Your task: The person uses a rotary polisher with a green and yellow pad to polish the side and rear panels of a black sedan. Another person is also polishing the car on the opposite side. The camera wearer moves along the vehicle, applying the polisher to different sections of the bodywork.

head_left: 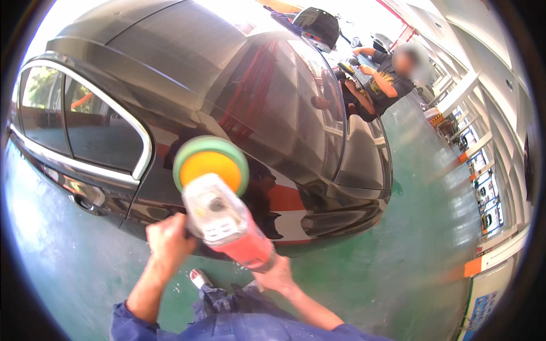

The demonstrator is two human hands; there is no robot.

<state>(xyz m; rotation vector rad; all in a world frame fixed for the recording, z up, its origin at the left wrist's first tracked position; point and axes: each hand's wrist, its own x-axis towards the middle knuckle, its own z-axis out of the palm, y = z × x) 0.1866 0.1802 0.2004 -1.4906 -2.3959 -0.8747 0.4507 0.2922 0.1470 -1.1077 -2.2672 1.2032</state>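
Observation:
A car polisher (230, 221) with a silver head and a red body is held in front of me. Its round pad (242, 165), green at the rim with an orange backing, is at the dark car's rear side panel; whether it touches the paint I cannot tell. My left hand (169, 238) is wrapped round the polisher's side handle, most of which the fingers hide. At the rear end of the red body, my right hand (274, 274) grips the polisher. The glossy dark car (159, 108) fills the left and middle of the view.
A chrome-framed side window (102, 122) and a door handle (85, 203) lie left of the pad. Beyond the car's rear, another person (378, 82) holds a tool at the bodywork. Green floor (421, 227) runs to the right, with white pillars (500, 250) farther over.

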